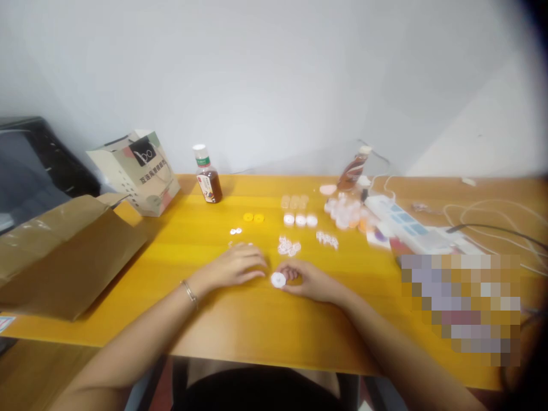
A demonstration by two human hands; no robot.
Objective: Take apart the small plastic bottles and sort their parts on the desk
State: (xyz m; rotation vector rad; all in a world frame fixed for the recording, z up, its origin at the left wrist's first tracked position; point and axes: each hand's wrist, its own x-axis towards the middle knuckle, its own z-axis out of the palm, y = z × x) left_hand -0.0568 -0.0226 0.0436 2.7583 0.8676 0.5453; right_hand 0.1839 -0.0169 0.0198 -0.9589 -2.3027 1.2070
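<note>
My right hand (306,279) pinches a small white round disc (278,279) by its edge, above the near middle of the table. My left hand (237,265) is just left of it, palm down with the fingers stretched out and nothing visible in them. Beyond the left hand lie two tiny white pieces (236,231) and two yellow discs (253,217). Past my right hand is a loose heap of small white ring-like pieces (289,246), with more such pieces (327,240) to its right. Three white round pieces (300,220) stand in a row behind, before a row of clear pieces (294,201).
A cardboard box (64,257) and a paper bag (141,171) stand left on the wooden table (240,328). One drink bottle (208,180) is at the back, another bottle (354,168) right of it. A pale blurred pile (346,211), power strip (402,220) and cables lie right.
</note>
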